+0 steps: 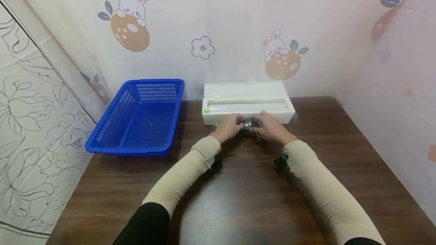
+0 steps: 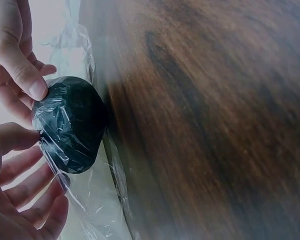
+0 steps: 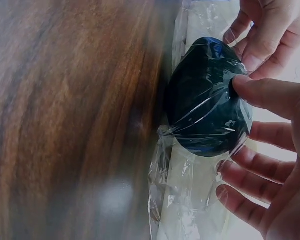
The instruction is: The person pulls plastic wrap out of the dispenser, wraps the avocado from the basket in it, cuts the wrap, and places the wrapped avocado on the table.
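A smooth, dark green, rounded thing [image 3: 206,100], avocado-like in shape, has shiny clear plastic wrap [image 3: 182,195] drawn over it. It is held close by the front of a white wrap dispenser box [image 1: 246,117]. My left hand [image 1: 227,127] holds it from the left, thumb against its edge and fingers spread at the film. From the right, my right hand [image 1: 270,126] presses a thumb on it, with the fingers behind and beside it. Loose, crumpled film trails off both sides along the box front. The dispenser's lid [image 1: 243,89] stands raised at the back.
A blue plastic basket [image 1: 173,124] with slotted walls stands at the left of the brown wooden table [image 1: 235,199]. A small green slider [image 1: 206,110] sits at the box's left front corner. Patterned curtains [image 1: 235,22] hang behind and at both sides.
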Demonstrator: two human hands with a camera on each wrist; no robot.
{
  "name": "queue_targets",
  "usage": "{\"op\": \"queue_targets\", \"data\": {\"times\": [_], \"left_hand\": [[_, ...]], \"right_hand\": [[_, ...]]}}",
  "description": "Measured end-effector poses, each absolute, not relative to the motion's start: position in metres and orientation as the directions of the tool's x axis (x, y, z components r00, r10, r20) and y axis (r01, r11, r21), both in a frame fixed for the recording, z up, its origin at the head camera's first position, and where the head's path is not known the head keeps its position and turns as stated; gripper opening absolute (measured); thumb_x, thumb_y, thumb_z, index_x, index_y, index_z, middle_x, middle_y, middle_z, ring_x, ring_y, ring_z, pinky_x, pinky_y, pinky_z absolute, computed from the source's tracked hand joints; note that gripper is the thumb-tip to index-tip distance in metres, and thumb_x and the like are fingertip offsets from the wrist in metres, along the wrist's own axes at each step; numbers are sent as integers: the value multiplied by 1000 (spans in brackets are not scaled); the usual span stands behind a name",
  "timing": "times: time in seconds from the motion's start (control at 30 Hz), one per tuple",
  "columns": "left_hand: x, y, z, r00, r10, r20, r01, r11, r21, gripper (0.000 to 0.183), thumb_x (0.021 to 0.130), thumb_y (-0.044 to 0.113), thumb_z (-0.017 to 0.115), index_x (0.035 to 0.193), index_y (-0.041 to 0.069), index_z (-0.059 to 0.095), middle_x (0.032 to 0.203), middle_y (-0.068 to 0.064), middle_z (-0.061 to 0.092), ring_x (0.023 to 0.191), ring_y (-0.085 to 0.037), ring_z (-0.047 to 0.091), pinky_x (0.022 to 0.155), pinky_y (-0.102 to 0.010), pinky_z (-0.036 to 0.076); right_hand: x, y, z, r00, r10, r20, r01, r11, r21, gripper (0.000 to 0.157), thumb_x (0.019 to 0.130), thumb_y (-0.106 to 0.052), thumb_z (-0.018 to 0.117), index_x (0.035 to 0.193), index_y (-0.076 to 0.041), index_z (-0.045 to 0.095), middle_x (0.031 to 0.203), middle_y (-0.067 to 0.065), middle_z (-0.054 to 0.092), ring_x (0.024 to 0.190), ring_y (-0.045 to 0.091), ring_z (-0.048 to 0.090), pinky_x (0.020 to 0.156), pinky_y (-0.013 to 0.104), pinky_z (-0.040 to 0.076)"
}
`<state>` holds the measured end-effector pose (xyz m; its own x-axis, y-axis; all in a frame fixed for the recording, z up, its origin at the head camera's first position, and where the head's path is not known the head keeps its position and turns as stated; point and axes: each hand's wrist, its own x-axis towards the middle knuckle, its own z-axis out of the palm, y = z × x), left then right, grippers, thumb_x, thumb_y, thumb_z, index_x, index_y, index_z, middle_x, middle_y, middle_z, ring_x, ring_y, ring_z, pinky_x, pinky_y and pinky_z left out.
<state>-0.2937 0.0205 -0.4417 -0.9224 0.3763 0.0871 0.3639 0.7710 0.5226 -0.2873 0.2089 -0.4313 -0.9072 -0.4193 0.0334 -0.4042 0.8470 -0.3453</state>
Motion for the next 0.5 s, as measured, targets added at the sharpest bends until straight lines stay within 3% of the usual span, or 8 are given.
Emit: {"op": "queue_targets", "data": {"times": [0.3,0.5], "left_hand": [[-293,25,-440,-901,415,125,428,805,410,30,95,23,62,125,19,67,115,0,72,86,-13,61,81,-29,52],[-289,27,-440,-914,386,127,403,825,396,31,95,25,63,125,20,67,117,1,71,91,-12,64,83,-29,53]], "right_hand": [[-287,212,-435,-906,-419,59,-412,841,-349,54,88,-29,72,136,-8,55,99,15,55,79,24,50,68,37,44],[-283,214,-436,-918,-385,99,-393,838,-378,55,87,-28,73,134,-5,55,105,17,58,87,27,55,76,43,49]]}}
